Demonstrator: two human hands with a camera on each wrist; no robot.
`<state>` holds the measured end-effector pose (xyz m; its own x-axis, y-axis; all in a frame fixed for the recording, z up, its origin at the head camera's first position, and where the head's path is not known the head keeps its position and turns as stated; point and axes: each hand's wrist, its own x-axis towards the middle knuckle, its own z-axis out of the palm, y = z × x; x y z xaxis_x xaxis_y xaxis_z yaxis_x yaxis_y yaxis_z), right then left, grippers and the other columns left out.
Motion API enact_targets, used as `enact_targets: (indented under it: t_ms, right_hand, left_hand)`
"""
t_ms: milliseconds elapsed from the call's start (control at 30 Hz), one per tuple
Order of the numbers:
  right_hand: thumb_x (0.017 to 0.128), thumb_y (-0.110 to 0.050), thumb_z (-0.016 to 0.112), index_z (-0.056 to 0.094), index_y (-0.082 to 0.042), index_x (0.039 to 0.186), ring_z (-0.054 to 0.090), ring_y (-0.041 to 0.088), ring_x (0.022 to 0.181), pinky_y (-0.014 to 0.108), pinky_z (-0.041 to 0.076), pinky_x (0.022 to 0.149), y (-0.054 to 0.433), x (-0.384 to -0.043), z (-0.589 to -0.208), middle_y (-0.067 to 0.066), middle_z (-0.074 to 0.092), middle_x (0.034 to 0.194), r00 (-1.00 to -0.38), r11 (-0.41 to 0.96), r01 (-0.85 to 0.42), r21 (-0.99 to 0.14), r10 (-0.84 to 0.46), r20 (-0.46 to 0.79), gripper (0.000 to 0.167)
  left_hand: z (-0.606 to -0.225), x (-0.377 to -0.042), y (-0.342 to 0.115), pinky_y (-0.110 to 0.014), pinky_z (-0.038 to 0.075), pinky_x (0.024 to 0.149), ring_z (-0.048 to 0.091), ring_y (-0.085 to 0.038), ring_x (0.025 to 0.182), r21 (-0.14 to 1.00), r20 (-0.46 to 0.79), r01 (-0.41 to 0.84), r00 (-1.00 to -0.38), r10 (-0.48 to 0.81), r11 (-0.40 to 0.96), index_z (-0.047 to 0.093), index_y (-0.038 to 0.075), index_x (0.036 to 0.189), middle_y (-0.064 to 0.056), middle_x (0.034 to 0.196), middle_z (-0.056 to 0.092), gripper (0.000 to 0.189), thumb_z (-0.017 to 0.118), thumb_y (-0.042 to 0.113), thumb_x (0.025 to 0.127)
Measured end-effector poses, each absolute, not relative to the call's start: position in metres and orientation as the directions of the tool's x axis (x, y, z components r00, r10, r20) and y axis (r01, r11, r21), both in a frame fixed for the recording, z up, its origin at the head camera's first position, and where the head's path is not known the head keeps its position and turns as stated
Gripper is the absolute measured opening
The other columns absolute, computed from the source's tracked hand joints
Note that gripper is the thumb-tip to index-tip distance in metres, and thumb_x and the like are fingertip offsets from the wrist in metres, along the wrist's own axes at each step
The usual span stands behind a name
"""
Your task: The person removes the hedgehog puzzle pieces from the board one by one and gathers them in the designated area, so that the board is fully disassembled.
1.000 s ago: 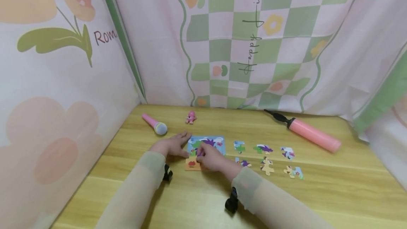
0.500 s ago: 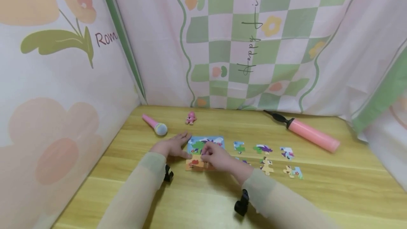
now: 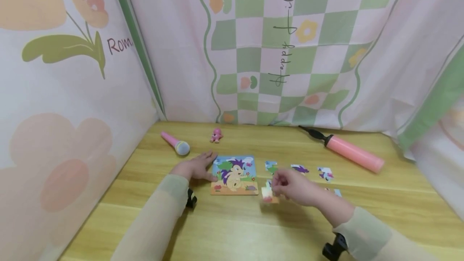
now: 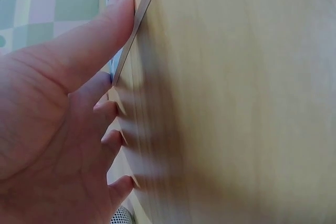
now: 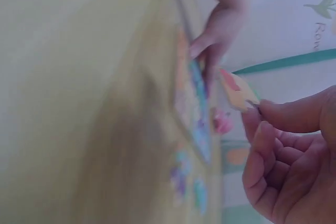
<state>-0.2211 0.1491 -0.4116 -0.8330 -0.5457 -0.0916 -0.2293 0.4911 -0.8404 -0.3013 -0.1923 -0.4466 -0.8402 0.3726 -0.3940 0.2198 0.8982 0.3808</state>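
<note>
My right hand (image 3: 299, 187) pinches an orange-and-cream jigsaw piece (image 3: 269, 195) with a red patch, held above the table to the right of the puzzle board. In the right wrist view that piece (image 5: 237, 90) sits between thumb and forefinger, the other fingers curled. The square puzzle board (image 3: 235, 175) shows a purple-and-cream hedgehog. Along its left side lies my left hand (image 3: 195, 168), fingers spread. Seen from the left wrist, the thumb (image 4: 113, 27) rests on the board's edge and the fingertips touch the table.
More jigsaw pieces lie right of the board, among them a purple one (image 3: 300, 169) and a blue-and-pink one (image 3: 325, 173); my right hand hides some. A toy microphone (image 3: 175, 143), a pink figurine (image 3: 216, 135) and a pink hand pump (image 3: 353, 153) lie farther back, before a curtain (image 3: 275, 51).
My right hand has moved from over the board to its right, carrying the jigsaw piece off the board's lower left part. The left hand stays at the board's left edge.
</note>
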Motion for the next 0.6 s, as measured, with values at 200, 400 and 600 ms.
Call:
enact_targets:
  t_ms: [200,400,600]
  right_hand:
    - [0.090,-0.002,0.065,0.058,-0.004,0.087,0.056,0.019,0.063,0.030,0.051,0.052,0.163,-0.212,-0.444,0.007,0.062,0.077,-0.846,0.533,-0.168,-0.829,-0.510,-0.157,0.008]
    - [0.088,-0.004,0.068,0.057,-0.007,0.081,0.054,0.018,0.063,0.030,0.048,0.054,0.161,-0.208,-0.462,0.003,0.057,0.073,-0.893,0.609,-0.182,-0.772,-0.431,-0.130,0.014]
    - [0.087,-0.005,0.070,0.057,-0.010,0.080,0.050,0.017,0.067,0.029,0.044,0.058,0.157,-0.208,-0.463,0.001,0.054,0.073,-0.913,0.691,-0.196,-0.696,-0.388,-0.128,0.016]
  left_hand:
    - [-0.444,-0.301,-0.192,-0.052,0.007,0.118,0.002,-0.029,0.149,0.382,-0.398,0.219,-0.838,0.374,0.898,0.012,0.020,0.160,-0.005,0.165,0.001,0.096,0.067,0.052,0.089]
    - [-0.446,-0.302,-0.194,-0.054,0.006,0.118,0.002,-0.031,0.149,0.386,-0.398,0.224,-0.835,0.381,0.895,0.012,0.019,0.160,-0.006,0.165,0.001,0.098,0.067,0.055,0.087]
    - [-0.452,-0.307,-0.195,-0.054,0.006,0.118,0.001,-0.029,0.149,0.385,-0.400,0.215,-0.838,0.372,0.897,0.011,0.023,0.160,-0.003,0.165,0.000,0.100,0.068,0.057,0.085]
